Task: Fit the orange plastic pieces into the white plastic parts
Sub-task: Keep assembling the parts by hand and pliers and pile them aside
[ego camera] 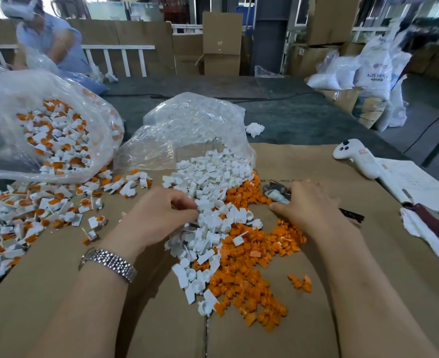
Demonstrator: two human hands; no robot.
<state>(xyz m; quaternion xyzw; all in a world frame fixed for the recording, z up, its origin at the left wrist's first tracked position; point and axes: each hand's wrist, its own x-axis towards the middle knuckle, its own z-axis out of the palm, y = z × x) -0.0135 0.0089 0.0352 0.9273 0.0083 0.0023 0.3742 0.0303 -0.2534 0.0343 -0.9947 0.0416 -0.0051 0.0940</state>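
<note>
A heap of white plastic parts (208,187) spills from a clear bag (187,125) down the middle of the cardboard. Loose orange pieces (249,275) lie along its right side. My left hand (159,215), with a metal watch on the wrist, has its fingers curled at the heap's left edge, and the fingertips pinch a white part. My right hand (306,202) lies palm down at the right of the orange pieces. Its thumb and fingers lie on either side of a small grey object (277,196); whether they grip it is unclear.
At the left, an open clear bag (6,112) and a spread (19,218) hold white parts with orange pieces fitted in. A white controller (355,157), papers (414,184) and a crumpled white cloth (425,236) lie at the right. Another person sits at the far left.
</note>
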